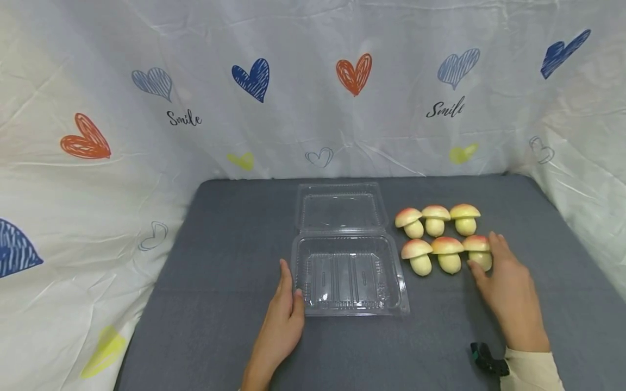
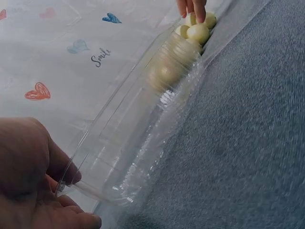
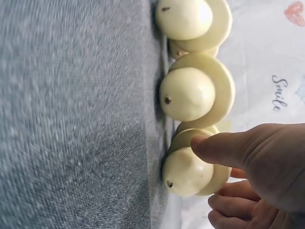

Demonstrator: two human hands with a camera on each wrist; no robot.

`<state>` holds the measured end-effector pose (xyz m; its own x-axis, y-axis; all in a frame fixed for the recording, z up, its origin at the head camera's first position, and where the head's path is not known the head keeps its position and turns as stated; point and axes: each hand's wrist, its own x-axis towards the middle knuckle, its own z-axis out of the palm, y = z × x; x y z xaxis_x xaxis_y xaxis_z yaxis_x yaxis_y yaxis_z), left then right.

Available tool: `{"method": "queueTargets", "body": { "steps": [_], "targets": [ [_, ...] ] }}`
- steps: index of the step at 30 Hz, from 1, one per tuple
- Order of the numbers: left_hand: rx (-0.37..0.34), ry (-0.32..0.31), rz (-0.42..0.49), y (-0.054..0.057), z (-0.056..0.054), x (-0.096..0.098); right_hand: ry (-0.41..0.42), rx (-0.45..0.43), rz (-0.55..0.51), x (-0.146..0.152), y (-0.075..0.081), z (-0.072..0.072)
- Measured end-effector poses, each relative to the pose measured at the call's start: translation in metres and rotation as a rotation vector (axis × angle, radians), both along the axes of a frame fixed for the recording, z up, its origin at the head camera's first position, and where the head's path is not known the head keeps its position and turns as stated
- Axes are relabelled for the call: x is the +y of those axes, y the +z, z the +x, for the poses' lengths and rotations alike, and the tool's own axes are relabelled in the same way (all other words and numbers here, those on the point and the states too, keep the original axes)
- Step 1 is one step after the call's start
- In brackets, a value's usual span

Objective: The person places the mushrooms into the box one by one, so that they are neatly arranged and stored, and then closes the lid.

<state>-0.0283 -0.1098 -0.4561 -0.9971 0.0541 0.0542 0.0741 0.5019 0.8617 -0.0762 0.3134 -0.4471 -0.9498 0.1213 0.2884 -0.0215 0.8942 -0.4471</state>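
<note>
A clear plastic clamshell container (image 1: pixel 349 312) lies with its lid (image 1: pixel 342 209) folded back. My left hand (image 1: pixel 281 320) grips the container's left rim, thumb and fingers on either side of the wall in the left wrist view. To the right, pale yellow mushrooms with reddish caps lie in two rows of three. At the right end of the front row, my right hand (image 1: pixel 511 293) pinches a mushroom (image 3: pixel 186 171); the thumb lies against it in the right wrist view, and the other fingers are partly hidden behind. Beside it is the middle front mushroom (image 1: pixel 448 255).
The back row includes a left mushroom (image 1: pixel 409 221), a middle one (image 1: pixel 435 220) and a right one (image 1: pixel 465 218). Another front mushroom (image 1: pixel 418 256) lies close to the container's right rim. A grey cloth covers the table (image 1: pixel 220 260); a white printed curtain (image 1: pixel 293 125) hangs behind.
</note>
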Motion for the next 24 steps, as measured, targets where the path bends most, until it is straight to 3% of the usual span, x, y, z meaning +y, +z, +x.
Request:
{"method": "queueTargets", "body": {
  "steps": [7, 15, 24],
  "targets": [
    [-0.044, 0.018, 0.062, 0.0, 0.001, 0.003, -0.026, -0.042, 0.0, 0.007, -0.004, -0.008],
    [-0.033, 0.039, 0.101, -0.001, 0.001, 0.004, -0.053, -0.111, 0.013, 0.014, -0.002, -0.01],
    [-0.025, 0.047, 0.156, -0.003, 0.0, 0.006, -0.103, -0.081, 0.018, 0.014, 0.015, -0.008]
  ]
}}
